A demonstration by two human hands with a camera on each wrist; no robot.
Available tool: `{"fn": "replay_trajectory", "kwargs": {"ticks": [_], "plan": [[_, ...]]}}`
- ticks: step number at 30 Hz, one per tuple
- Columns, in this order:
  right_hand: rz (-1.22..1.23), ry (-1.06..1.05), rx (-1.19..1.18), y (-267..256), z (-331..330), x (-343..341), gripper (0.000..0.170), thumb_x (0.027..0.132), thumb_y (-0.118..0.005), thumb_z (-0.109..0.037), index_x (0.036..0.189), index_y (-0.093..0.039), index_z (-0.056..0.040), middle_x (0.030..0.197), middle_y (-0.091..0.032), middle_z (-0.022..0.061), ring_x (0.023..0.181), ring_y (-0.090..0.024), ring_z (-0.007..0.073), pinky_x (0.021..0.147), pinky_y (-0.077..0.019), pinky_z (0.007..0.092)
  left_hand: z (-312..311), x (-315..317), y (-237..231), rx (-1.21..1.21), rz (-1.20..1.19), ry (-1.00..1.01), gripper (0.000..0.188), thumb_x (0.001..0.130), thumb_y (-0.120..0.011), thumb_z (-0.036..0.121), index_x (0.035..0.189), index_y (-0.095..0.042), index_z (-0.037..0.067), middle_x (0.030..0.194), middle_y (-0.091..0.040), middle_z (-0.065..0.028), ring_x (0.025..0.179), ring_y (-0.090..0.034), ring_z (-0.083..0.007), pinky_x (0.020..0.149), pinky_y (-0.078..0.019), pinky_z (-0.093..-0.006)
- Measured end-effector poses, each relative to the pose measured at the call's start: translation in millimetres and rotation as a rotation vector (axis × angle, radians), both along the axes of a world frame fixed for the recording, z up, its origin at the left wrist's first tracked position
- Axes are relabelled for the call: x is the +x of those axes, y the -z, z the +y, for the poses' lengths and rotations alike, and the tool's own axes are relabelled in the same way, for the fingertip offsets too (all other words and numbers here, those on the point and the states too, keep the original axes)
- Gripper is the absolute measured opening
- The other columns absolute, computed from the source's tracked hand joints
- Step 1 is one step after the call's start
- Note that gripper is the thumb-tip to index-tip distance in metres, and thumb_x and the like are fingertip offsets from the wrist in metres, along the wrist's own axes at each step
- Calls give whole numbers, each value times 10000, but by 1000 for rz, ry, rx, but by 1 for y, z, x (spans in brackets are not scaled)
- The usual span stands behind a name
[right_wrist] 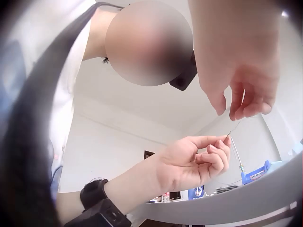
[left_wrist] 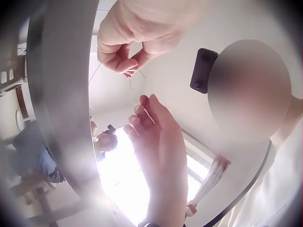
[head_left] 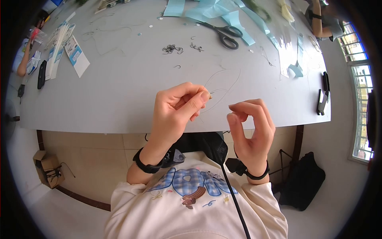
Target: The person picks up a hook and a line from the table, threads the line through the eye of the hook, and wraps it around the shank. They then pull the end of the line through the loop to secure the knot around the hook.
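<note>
The left hand (head_left: 179, 109) pinches a small hook (head_left: 211, 95) between thumb and forefinger above the table's front edge. A thin clear line (head_left: 227, 91) loops away from those fingertips over the tabletop. To its right, the right hand (head_left: 254, 129) is raised with thumb and fingers gently curved and apart, holding nothing visible. In the left wrist view, the left hand (left_wrist: 137, 40) has thin line ends at its fingertips, and the right hand (left_wrist: 158, 142) is below. From the right wrist, the left hand (right_wrist: 194, 161) shows a thin dark piece at its fingertips, under the right hand (right_wrist: 241, 71).
Loose hooks (head_left: 172, 49) lie mid-table, with black scissors (head_left: 225, 34) and light blue strips (head_left: 238, 24) behind. Cards (head_left: 76, 53) and a black cutter (head_left: 41, 75) lie left; a black stapler (head_left: 320, 102) is at the right edge. Other people sit at the far sides.
</note>
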State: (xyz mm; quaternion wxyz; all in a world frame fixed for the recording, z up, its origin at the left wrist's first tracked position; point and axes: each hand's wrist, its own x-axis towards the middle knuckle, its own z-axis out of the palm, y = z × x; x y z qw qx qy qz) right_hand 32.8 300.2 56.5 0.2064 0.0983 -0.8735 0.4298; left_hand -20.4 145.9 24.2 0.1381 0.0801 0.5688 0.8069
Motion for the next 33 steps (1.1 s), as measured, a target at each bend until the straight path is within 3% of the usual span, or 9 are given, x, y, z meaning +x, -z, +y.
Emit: {"fn": "replay_trajectory", "kwargs": {"ticks": [2,11,16,22,26,28,30,32,33], "plan": [[-92,2,2,8,-12,2,235,682,-716,-40,864,-571,-11,761,-538,74,627,-509,187,543,-421,271,0,0,2,12,-10,-20,110,845,-588,95,794,-622,4,632,-541,18,533,-434,-18,468,-340,-154],[-77,-120,-130,22,-21,-5,164,714,-588,107,831,-563,-4,723,-528,73,596,-505,205,526,-417,293,5,3,0,-22,78,-81,75,846,-576,44,819,-609,-17,689,-551,12,575,-443,-23,501,-349,-171],[-27,16,-132,26,-14,-3,169,711,-543,154,796,-551,8,678,-510,67,523,-464,154,471,-386,249,6,3,-1,-145,150,-139,107,839,-577,77,782,-602,-11,657,-512,17,581,-427,-38,512,-331,-175],[-77,138,-93,31,-1,2,72,780,-600,52,767,-545,7,657,-512,53,524,-445,118,482,-371,224,5,6,-1,-269,311,-165,42,813,-578,-4,781,-595,-25,682,-521,1,589,-434,-54,517,-328,-180],[-113,128,-202,19,10,-4,109,774,-630,-2,872,-582,-8,785,-595,63,627,-495,140,585,-405,248,3,7,-4,-359,381,-141,22,789,-581,-27,775,-598,-22,679,-523,-9,587,-437,-59,510,-326,-182],[81,159,-85,12,13,-17,235,745,-649,-3,972,-590,-8,839,-615,63,725,-523,172,637,-418,264,3,7,-7,-421,417,-95,38,764,-577,-50,765,-601,-20,678,-523,-16,577,-436,-63,492,-317,-185],[83,145,33,8,19,-26,278,722,-651,17,994,-606,-16,835,-623,60,780,-529,200,669,-424,279,4,8,-9,-422,421,-85,42,755,-578,-56,758,-601,-20,675,-523,-16,572,-435,-63,485,-309,-186],[6,-90,34,9,23,-31,214,708,-647,40,912,-622,-20,782,-607,57,725,-523,199,635,-428,279,4,9,-9,-427,421,-84,47,746,-579,-62,752,-601,-21,673,-523,-17,566,-433,-63,477,-302,-187],[7,-93,32,9,24,-30,214,708,-647,40,912,-622,-20,782,-607,57,725,-523,199,635,-428,279,3,9,-7,-407,426,-89,46,745,-581,-61,751,-601,-20,668,-521,-15,565,-432,-62,475,-296,-186]]}}
